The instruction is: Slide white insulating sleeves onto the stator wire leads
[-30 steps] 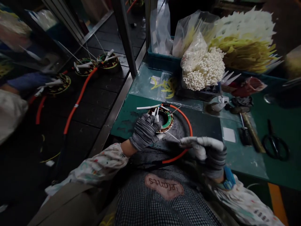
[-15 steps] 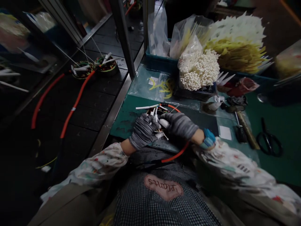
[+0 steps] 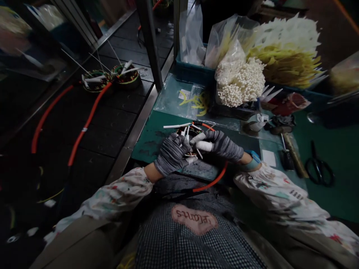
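A round motor stator [image 3: 190,154] with copper-coloured windings, white sleeves and a red-orange cable [image 3: 215,181] lies in front of me at the table's near edge. My left hand [image 3: 172,152], in a grey striped glove, is closed on the stator's left side, its white-wrapped thumb by the near rim. From the right, my right hand [image 3: 224,145], gloved the same way, reaches over the stator. Its white-wrapped thumb and finger are brought close together; what lies between them is too small to make out. One long white sleeve [image 3: 176,126] sticks out leftward from the far rim.
Two more stators [image 3: 97,81] with red cables sit on the dark surface to the left. Behind the work stand a bundle of white-tipped sticks [image 3: 238,84] and yellow-and-white sleeves [image 3: 283,67]. Scissors [image 3: 319,166] and a hammer [image 3: 293,155] lie at the right.
My right hand has drawn back slightly to the right, and its white-wrapped fingers now show more fully. My left hand stays at the stator. The view has shifted a little.
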`<state>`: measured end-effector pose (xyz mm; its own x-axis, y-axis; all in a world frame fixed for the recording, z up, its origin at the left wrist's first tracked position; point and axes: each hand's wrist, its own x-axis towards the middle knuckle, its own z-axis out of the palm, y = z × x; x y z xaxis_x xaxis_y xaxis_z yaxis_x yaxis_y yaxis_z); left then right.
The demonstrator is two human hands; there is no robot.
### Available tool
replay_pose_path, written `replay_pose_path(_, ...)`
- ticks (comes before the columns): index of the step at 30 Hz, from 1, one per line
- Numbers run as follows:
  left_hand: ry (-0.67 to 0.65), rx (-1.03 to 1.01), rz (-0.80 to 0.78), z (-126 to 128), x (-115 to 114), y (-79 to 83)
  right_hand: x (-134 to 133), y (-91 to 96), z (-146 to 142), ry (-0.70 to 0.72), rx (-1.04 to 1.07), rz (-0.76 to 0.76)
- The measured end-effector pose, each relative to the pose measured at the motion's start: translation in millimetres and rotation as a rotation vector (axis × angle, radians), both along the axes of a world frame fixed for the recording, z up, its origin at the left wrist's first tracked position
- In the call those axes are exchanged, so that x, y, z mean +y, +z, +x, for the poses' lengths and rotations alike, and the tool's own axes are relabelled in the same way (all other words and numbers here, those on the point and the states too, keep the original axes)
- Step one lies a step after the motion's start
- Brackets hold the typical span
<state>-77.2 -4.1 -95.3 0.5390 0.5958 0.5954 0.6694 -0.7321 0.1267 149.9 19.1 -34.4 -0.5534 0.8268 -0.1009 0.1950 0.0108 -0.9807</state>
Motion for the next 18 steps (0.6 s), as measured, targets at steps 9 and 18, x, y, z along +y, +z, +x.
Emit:
replay_pose_path(9,-0.033,-0.004,-0.065,-2.1,2.1,-1.4,-8.1,-16.9,5.8,-0.067,0.016,0.134)
replay_pose_path(18,-0.012,0.067,-0.166,-3.5,1.8,1.4,-20.4,-22.2,10.8,0.029,-0.04,0.293)
